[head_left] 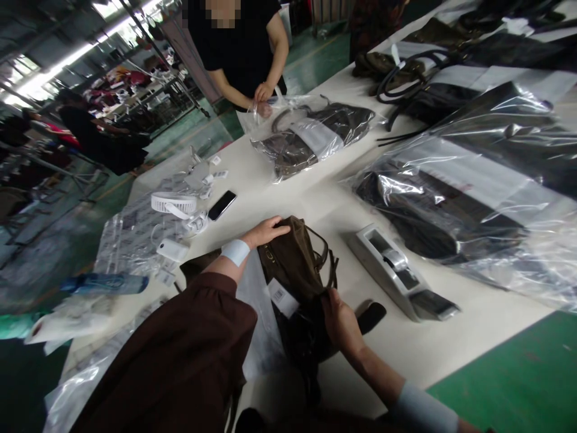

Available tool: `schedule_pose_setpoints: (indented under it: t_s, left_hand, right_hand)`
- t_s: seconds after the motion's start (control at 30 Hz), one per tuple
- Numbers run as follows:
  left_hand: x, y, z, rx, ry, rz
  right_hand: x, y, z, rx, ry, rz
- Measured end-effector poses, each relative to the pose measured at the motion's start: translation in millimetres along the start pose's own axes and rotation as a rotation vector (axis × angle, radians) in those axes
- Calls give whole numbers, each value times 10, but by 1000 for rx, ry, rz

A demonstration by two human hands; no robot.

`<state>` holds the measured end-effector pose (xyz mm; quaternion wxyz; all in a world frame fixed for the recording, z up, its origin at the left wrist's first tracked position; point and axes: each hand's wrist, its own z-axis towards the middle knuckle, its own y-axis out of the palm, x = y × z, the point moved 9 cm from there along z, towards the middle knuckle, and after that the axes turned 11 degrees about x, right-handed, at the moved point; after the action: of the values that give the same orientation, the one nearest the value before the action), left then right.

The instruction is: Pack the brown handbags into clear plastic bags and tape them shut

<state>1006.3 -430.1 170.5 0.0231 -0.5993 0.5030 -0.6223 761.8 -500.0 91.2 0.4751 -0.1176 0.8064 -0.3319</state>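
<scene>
A dark olive-brown handbag [288, 255] lies on the table before me, its thin dark handles bent over toward the right. My left hand [265, 232] rests on the bag's far end, fingers stretched out and thumb apart. Lower down, my right hand [341, 319] pinches the bag's near right edge close to a handle end. On the bag's side lies a white tag [283, 297] with a barcode. White wrapping sheet [259, 300] shows under and beside the bag at its left. The bag's near part is dark and hard to make out.
A grey tape dispenser [396, 270] stands right of the bag. Plastic-wrapped bags [451, 198] cover the right side. Across the table, a person [243, 54] handles another wrapped bag [315, 135]. A phone [222, 205], white fan [174, 203] and blue bottle [106, 283] lie left.
</scene>
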Motion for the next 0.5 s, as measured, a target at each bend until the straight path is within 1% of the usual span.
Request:
schedule_pose_setpoints:
  t_s: [0.07,0.17,0.23,0.3,0.33,0.37,0.43,0.47,0.5]
  left_hand:
    - [-156,100,91,99,-79,80]
    - [-370,267,216,228,-226,343]
    - [-433,353,282,264,-284,493]
    - [-450,410,325,270,-293,551]
    - [-448,430,335,270,-280,558]
    - [-451,443,336,276,-270,560]
    - [-468,456,330,309,-255,562]
    - [-480,460,334,332,-249,555]
    - [-497,461,348,353,-243,536]
  right_hand:
    - [78,27,61,-29,7,-114]
    - [160,73,124,-67,-23,-272]
    - [212,75,121,-97,-38,-348]
    - [184,2,105,-82,-104,-415]
    - [102,-75,110,-32,-181,-453]
    - [-36,-172,123,49,-288,-489]
    - [-431,-366,167,264,-539,-528]
    - [-643,-418,210,358,-653,-528]
    - [-837,-422,283,422,-743,-523]
